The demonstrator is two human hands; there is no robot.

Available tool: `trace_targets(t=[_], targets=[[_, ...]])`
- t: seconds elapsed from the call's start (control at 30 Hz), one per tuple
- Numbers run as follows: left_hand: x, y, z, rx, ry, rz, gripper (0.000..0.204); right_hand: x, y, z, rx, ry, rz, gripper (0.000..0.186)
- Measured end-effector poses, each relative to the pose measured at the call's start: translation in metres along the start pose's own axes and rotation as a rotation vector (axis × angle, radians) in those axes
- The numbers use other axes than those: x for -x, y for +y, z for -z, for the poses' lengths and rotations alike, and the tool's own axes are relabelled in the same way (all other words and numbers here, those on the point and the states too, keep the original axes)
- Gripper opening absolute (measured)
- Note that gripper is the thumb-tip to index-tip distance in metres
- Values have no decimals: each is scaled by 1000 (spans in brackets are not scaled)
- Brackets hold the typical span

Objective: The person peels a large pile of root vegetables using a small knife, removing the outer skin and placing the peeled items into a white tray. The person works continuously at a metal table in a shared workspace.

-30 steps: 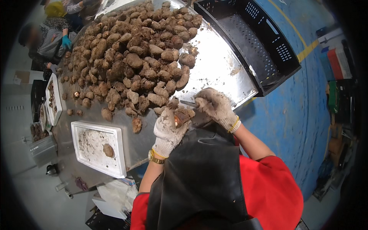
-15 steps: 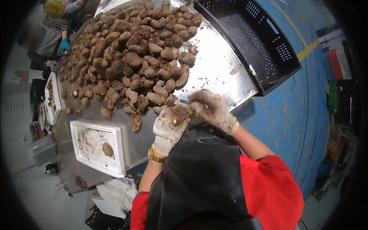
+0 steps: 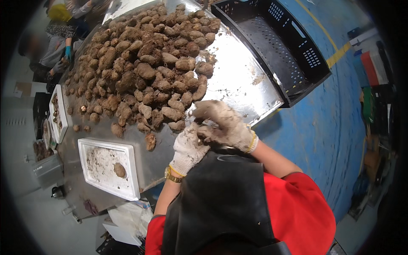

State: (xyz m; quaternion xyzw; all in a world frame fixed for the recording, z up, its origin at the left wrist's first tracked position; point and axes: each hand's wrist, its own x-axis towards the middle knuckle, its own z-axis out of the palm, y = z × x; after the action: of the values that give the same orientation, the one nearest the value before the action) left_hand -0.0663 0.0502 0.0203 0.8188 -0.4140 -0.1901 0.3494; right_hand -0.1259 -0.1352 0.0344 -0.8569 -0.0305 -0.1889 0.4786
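My left hand (image 3: pixel 188 149), in a dirty white knit glove, is closed around a brown hairy taro (image 3: pixel 204 133) near the table's front edge. Over it bends my right hand (image 3: pixel 227 126), gloved likewise and smeared by motion, its fingers curled across the taro's top. A thin dark blade by the right fingers shows in the earlier frame; now those fingers hide it. Just beyond both hands lies a large heap of soil-covered taros (image 3: pixel 146 71) on the metal table (image 3: pixel 238 78). To the left, a shallow white foam tray (image 3: pixel 135 170) holds one taro (image 3: pixel 120 170) and dirt crumbs.
A black perforated crate (image 3: pixel 282 55) stands along the table's right edge, above a blue floor (image 3: pixel 306 136) with yellow lines. At the far left a person (image 3: pixel 57 40) works by another white tray (image 3: pixel 63 119). White bags (image 3: pixel 129 214) lie below the table.
My right hand has moved left over the taro, covering its orange cut patch. The left hand has turned slightly. The person at the far left has brought both hands together.
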Motion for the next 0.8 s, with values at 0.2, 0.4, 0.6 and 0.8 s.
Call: trace_targets(t=[0.2,0.4,0.6,0.8], targets=[[2,14,5,48,154,53,72,24,77,-14,141,97,-289,16],[0,11,6,56,188,136,75,25,28,11,-275,-12,-378,19],[0,4,0,-79,176,-24,73,21,15,-1,-63,-39,-324,16],[-8,33,20,862,181,498,39,32,48,2,-363,-11,-640,19]])
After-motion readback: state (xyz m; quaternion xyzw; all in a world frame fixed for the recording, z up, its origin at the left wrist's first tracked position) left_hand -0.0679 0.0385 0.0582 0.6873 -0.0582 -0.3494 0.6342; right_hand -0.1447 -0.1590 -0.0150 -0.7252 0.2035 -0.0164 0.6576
